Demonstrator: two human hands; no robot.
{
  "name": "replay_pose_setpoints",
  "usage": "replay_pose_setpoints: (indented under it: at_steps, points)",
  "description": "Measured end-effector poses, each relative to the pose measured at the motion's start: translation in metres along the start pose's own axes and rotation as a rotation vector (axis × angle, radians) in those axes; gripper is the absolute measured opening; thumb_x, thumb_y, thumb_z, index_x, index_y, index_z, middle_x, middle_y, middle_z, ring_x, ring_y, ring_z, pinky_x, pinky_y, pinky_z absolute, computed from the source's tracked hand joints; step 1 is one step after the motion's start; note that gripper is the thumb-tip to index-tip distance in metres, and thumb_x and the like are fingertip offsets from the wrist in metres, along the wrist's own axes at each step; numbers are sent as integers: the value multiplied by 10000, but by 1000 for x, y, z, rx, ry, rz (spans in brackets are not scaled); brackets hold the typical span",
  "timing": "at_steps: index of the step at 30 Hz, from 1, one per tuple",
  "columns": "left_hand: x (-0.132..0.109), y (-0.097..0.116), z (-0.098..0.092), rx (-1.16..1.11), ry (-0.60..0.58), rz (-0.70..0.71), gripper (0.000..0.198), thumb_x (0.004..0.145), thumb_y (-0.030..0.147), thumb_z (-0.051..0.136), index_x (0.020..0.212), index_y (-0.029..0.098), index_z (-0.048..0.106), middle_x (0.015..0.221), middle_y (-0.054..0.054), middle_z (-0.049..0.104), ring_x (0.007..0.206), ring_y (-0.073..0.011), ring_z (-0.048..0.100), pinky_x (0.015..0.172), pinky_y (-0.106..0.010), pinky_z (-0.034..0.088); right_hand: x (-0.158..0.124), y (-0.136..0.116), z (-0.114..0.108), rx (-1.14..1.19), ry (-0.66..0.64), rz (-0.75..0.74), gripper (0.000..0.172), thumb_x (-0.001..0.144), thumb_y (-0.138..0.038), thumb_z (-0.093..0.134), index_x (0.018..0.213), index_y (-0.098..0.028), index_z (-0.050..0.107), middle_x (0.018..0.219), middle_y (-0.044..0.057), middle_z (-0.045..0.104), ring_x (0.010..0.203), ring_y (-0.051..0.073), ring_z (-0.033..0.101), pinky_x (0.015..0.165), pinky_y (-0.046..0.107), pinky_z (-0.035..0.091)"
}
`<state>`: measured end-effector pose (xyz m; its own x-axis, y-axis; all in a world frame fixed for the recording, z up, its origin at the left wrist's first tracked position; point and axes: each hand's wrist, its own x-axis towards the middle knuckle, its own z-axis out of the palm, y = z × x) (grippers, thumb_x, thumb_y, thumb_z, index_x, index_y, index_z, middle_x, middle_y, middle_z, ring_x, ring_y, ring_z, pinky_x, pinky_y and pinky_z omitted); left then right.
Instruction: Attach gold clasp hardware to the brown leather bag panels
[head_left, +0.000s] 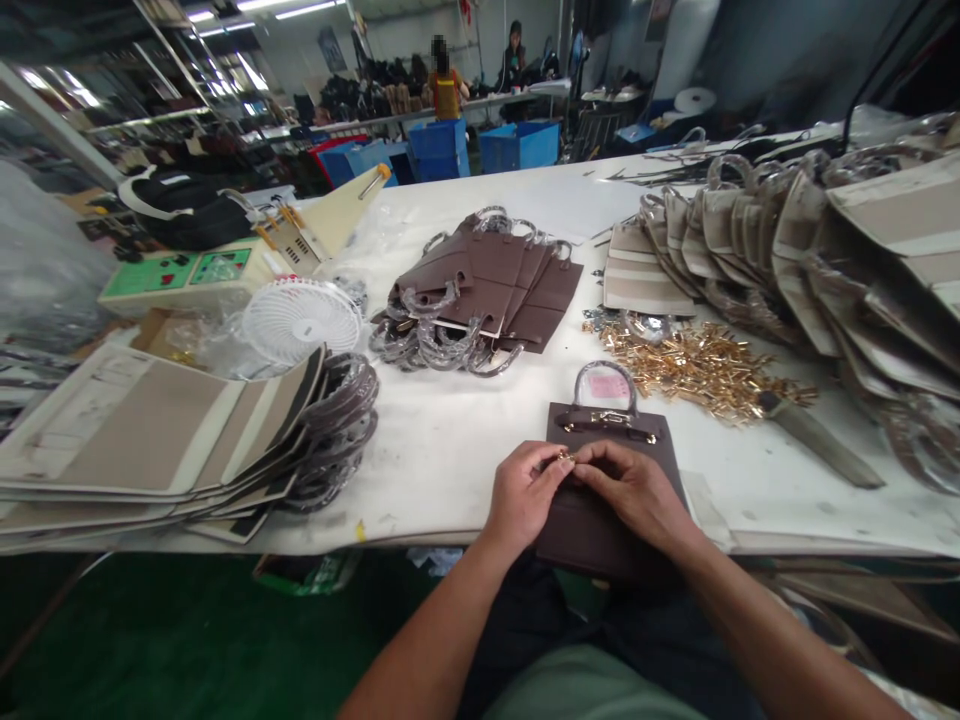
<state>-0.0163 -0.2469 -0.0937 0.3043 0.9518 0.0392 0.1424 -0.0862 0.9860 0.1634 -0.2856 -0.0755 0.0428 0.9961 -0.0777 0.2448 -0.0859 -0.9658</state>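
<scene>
Head view: both hands pinch a small gold fitting over a dark brown handbag

Clock directions run from the handbag, twelve pointing away from the person. It lies flat at the edge of the white table, its six o'clock end jutting past the rim toward the person's lap. A wrapped handle loops up at twelve, just above a strap with gold hardware.

The left hand comes in from nine o'clock and the right hand from three. Their fingertips meet over the upper bag, thumbs and forefingers nearly closed on the gold fitting; its exact shape is hidden by the fingers.

At one o'clock spreads a heap of gold metal pieces, with a dark flat strip between two and three. Taupe panels stand in a row from one to two. Brown bags are piled at eleven, a white fan grille sits at ten, and beige-lined panels are stacked at nine. Far off at eleven stand blue bins and a person in a yellow-and-red top.
</scene>
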Motion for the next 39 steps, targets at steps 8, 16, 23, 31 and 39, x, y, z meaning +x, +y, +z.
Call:
replay_pose_setpoints:
  at_steps: [8,16,23,31,39]
  points:
    - [0,3,-1,-73,-103,-122,338,910,453,720,1086,174,793,1000,-75,811,877,-213,752,774,-284,603,-3,10,-1,12,43,-95,252,885,-507,725,873,-256,700,883,21,718,854,231,656,812,337,533]
    - [-1,4,1,-86,-71,-71,327,926,427,718,1136,186,787,1045,-80,795,889,-200,737,776,-274,590,-2,6,-6,72,15,-100,247,886,-492,744,908,-248,715,910,24,742,874,224,681,842,334,544]
    - [-2,5,1,-16,-45,109,248,955,367,699,1135,220,785,1091,-81,756,981,-204,720,844,-295,585,1,7,-10,36,-43,-45,308,959,-530,632,950,-252,763,917,23,764,861,231,691,814,323,541]
    - [-3,6,2,119,-14,226,158,956,277,704,1080,230,790,1024,-47,777,927,-176,718,872,-297,571,0,3,0,-98,-17,-86,357,1028,-530,501,890,-248,671,824,5,662,781,199,603,725,277,480]
    - [-3,6,1,53,3,204,199,947,296,720,1125,244,791,1044,-55,749,937,-178,702,843,-293,560,1,5,-7,36,-46,-71,305,1012,-509,570,1073,-254,727,1052,15,752,993,230,674,891,304,510]
